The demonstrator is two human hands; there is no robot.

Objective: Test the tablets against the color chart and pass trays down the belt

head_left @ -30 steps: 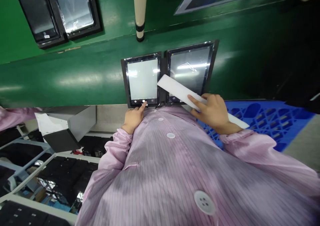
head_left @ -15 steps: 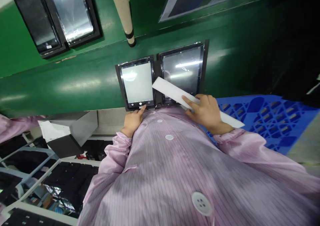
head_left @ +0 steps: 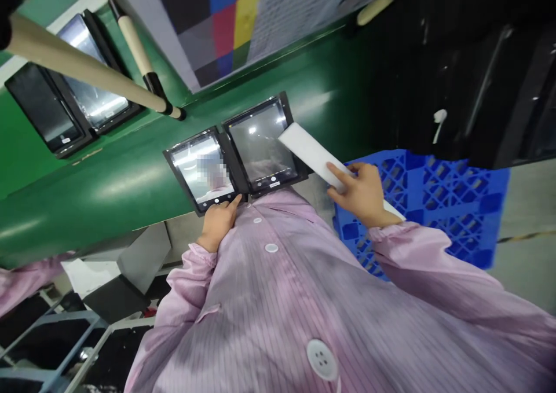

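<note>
Two tablets in black frames lie side by side on the green bench. The left tablet (head_left: 204,170) shows a camera picture of a person, partly pixelated, with buttons below. On the right tablet (head_left: 263,141) is a dim grey camera view with a bright spot. My left hand (head_left: 218,224) holds nothing; its index finger stretches to the left tablet's lower right corner, the other fingers curled. In my right hand (head_left: 362,193) is a flat white strip (head_left: 310,150), index finger laid along it. Its far end reaches the right tablet's right edge.
Two more tablets (head_left: 46,109) lie at the far left behind beige poles (head_left: 78,63). A colour chart (head_left: 223,28) stands at the back. Right of me is a blue plastic pallet (head_left: 452,202); low on the left, a grey box (head_left: 143,257) and metal rack (head_left: 43,318).
My view has turned right. The left tablet's screen went from plain pale to a person's picture. My left finger moved toward its corner; the white strip slid right, uncovering the right tablet's lower part.
</note>
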